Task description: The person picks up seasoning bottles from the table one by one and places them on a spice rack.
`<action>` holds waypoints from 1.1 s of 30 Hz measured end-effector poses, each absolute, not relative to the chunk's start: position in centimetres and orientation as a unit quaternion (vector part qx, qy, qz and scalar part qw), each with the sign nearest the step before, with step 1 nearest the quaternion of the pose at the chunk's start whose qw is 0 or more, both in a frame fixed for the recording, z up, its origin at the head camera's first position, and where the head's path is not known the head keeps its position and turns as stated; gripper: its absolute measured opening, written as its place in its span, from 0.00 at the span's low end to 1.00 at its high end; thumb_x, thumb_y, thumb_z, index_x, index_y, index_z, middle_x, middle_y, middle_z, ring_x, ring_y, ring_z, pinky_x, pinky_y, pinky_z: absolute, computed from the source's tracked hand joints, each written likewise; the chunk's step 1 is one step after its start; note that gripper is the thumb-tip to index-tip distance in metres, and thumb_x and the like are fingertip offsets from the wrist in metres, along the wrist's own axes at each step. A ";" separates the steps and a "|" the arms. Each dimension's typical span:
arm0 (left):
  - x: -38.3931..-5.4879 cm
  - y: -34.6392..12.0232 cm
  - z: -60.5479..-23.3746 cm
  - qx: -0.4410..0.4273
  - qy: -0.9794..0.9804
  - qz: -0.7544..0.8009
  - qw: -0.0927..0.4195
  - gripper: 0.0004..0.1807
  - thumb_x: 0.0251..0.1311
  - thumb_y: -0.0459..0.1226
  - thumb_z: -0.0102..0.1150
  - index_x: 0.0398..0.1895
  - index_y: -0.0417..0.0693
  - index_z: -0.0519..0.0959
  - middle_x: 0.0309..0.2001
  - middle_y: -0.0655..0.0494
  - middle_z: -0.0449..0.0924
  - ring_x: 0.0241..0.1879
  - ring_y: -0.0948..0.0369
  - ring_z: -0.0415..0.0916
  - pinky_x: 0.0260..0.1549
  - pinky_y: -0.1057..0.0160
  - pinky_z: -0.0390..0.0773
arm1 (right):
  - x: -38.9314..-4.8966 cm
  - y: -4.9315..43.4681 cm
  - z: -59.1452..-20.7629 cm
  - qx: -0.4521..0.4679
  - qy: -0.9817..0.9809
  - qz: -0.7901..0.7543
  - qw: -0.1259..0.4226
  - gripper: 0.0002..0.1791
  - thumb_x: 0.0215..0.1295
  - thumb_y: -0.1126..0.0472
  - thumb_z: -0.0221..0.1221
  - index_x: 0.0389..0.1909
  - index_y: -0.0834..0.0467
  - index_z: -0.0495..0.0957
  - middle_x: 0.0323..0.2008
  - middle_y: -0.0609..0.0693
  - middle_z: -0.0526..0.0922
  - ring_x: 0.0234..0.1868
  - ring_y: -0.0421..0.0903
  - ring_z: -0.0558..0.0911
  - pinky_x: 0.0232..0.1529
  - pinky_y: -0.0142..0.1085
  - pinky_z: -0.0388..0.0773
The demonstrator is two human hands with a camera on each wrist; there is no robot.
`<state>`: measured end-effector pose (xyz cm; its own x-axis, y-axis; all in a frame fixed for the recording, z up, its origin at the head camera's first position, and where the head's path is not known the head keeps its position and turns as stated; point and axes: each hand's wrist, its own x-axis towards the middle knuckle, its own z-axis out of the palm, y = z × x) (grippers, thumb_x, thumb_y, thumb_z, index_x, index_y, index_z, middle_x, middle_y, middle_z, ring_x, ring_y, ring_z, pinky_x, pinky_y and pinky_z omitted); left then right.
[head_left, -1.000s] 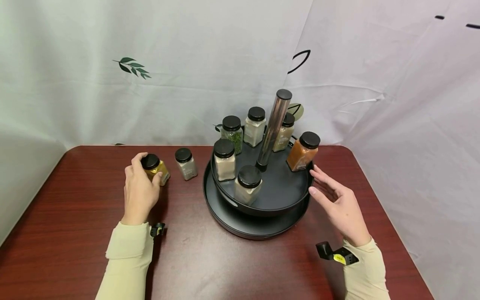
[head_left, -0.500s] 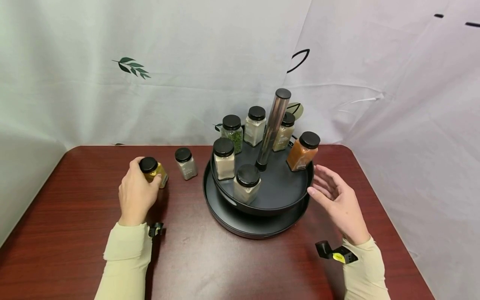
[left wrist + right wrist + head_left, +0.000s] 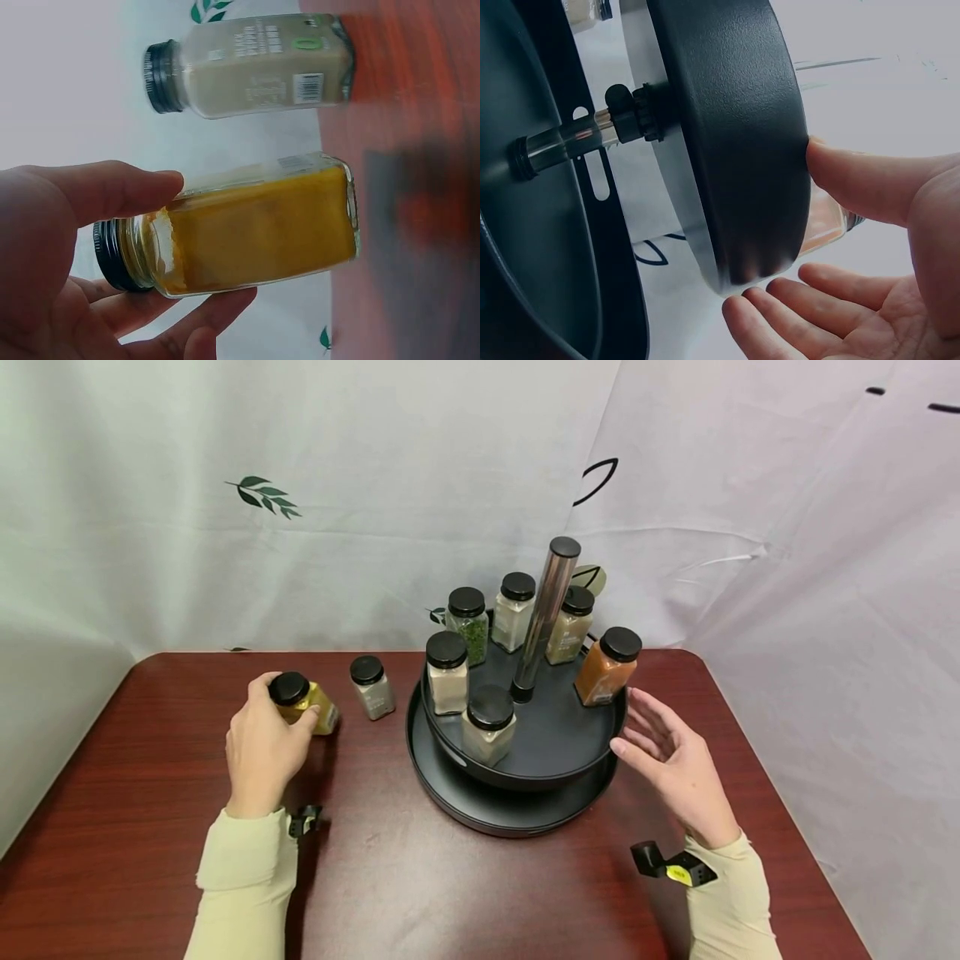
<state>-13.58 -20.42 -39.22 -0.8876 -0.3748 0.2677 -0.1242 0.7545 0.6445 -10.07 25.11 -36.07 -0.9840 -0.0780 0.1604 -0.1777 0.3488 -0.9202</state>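
Observation:
My left hand (image 3: pixel 264 747) grips a glass spice jar of yellow powder (image 3: pixel 262 229) near its black lid, thumb on one side and fingers on the other. The jar leans toward the hand; I cannot tell whether its base touches the table. A jar of pale grey-beige powder (image 3: pixel 374 692) stands upright just right of it. My right hand (image 3: pixel 686 772) is at the right side of a black two-tier turntable, its thumb touching the rim of the upper tray (image 3: pixel 742 135) and its fingers loosely extended by the wall. An orange spice jar (image 3: pixel 606 668) stands on that tray close by.
Other jars ring the upper tray: green herbs (image 3: pixel 468 631), cream powder (image 3: pixel 448 681), grey-beige powder (image 3: pixel 489 731), and more behind. A tall metal post (image 3: pixel 546 622) rises from its middle. The lower tray (image 3: pixel 510 822) sits on the red-brown table (image 3: pixel 450 902); a white curtain (image 3: pixel 375 527) hangs behind.
My left hand has shifted a little left, and the yellow jar now leans more. The upper tray has turned slightly: its front jar moved left, its back jars right. My right hand has barely moved.

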 end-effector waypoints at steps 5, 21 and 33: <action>-13.2 -20.4 -38.5 0.141 -0.912 -0.323 0.211 0.34 0.60 0.40 0.67 0.67 0.40 0.68 0.48 0.33 0.81 0.44 0.33 0.76 0.43 0.35 0.70 | -10.0 25.2 -36.1 0.078 -0.830 0.550 0.039 0.39 0.67 0.65 0.65 0.76 0.56 0.60 0.73 0.58 0.66 0.66 0.41 0.75 0.59 0.31 0.74; -11.3 -19.7 -35.3 0.129 -0.897 -0.322 0.273 0.33 0.58 0.40 0.68 0.68 0.44 0.71 0.39 0.37 0.83 0.35 0.42 0.77 0.35 0.47 0.67 | -10.0 25.1 -36.1 0.080 -0.818 0.570 0.021 0.42 0.66 0.66 0.66 0.78 0.55 0.58 0.75 0.58 0.62 0.68 0.41 0.72 0.58 0.28 0.74; -9.0 -18.2 -32.6 0.077 -0.876 -0.323 0.350 0.34 0.53 0.36 0.71 0.66 0.44 0.75 0.38 0.39 0.85 0.33 0.48 0.80 0.34 0.56 0.64 | -9.9 24.9 -36.0 0.064 -0.826 0.560 -0.004 0.44 0.66 0.62 0.67 0.79 0.52 0.55 0.75 0.55 0.61 0.69 0.57 0.70 0.57 0.27 0.75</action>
